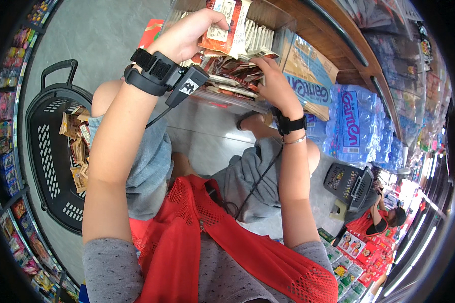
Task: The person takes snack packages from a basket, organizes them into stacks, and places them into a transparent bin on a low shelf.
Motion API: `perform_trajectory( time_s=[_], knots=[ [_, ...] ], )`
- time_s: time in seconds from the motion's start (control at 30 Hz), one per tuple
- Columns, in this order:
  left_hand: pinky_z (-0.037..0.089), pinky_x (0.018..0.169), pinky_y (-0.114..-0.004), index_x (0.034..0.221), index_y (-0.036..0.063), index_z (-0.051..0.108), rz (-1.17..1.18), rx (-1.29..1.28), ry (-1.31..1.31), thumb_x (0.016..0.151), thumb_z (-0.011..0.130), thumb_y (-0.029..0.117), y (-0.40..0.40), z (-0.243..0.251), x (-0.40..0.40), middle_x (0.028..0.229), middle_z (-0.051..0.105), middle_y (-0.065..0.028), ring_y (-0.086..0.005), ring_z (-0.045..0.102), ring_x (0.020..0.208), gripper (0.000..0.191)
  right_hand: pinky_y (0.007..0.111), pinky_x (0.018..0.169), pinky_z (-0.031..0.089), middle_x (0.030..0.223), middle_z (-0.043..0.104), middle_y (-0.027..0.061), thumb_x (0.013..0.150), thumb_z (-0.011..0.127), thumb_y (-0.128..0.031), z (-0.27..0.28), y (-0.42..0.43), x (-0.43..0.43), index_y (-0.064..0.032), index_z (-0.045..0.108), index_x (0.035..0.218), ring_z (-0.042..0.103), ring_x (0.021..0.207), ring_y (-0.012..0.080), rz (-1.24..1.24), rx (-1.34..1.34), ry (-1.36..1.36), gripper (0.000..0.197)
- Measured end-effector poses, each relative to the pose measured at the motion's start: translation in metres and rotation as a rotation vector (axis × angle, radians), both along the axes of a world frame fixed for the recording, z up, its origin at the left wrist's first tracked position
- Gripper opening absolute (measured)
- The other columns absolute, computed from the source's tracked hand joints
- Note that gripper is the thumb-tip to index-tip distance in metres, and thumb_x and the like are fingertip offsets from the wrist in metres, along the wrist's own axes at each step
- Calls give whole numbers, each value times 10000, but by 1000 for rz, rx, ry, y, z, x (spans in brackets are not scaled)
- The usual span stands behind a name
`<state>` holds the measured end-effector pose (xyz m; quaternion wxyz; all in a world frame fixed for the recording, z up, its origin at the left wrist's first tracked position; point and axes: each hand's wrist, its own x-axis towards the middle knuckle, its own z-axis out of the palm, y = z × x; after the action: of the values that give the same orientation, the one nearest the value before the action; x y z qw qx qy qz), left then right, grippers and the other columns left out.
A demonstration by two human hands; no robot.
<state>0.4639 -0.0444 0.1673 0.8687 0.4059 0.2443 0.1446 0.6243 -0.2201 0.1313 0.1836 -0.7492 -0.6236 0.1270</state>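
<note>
My left hand [189, 34] grips red-and-white snack packets [227, 41] over a clear plastic bin [242, 99], thumb on top. My right hand [276, 83] reaches down into the bin, its fingertips at the small wrapped packets [235, 72] lying there; whether it grips one I cannot tell. More packets stand upright in a row [258, 36] in the back of the bin. Black straps and devices sit on both wrists, with cables running from them.
A black basket [49, 151] holding brown packets stands at the left. Right of the bin are a cardboard box [307, 72] and shrink-wrapped water bottles [354, 121]. Snack shelves [11, 125] line the far left. A person in a red vest [367, 221] is at the right, beside a dark basket [349, 183].
</note>
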Motion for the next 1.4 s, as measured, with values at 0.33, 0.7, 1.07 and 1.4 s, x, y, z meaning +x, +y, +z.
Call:
perform_trajectory(
  time_s=[0.33,0.7,1.07,1.4],
  knots=[
    [469,776,-295,1059,40,487,-59,48,-9,714,503,35,-2,-2,9,944,584,-51,-155,577,826,345,407,696,440,849,530,137,644,609,-81,-10,21,-12,-90,584,948,551,813,305,74,48,-287,305],
    [461,800,-285,1065,41,475,47,170,-5,713,476,16,7,-13,5,977,563,-47,-143,558,875,353,298,710,447,853,576,88,723,592,-69,52,-7,17,-20,584,961,570,786,229,17,240,313,243],
    [482,730,-260,1029,18,533,-165,129,86,856,415,178,-27,-23,17,925,607,-59,-111,588,803,263,207,694,443,905,604,22,847,549,-145,59,3,6,10,532,1072,547,769,61,-184,122,1018,273],
    [417,873,-267,1217,31,428,-255,87,-67,885,446,424,-65,-12,22,1151,522,-62,-121,513,1035,514,198,614,461,804,632,75,806,590,-91,46,15,13,50,525,1008,585,696,88,-340,202,1102,255]
  ],
)
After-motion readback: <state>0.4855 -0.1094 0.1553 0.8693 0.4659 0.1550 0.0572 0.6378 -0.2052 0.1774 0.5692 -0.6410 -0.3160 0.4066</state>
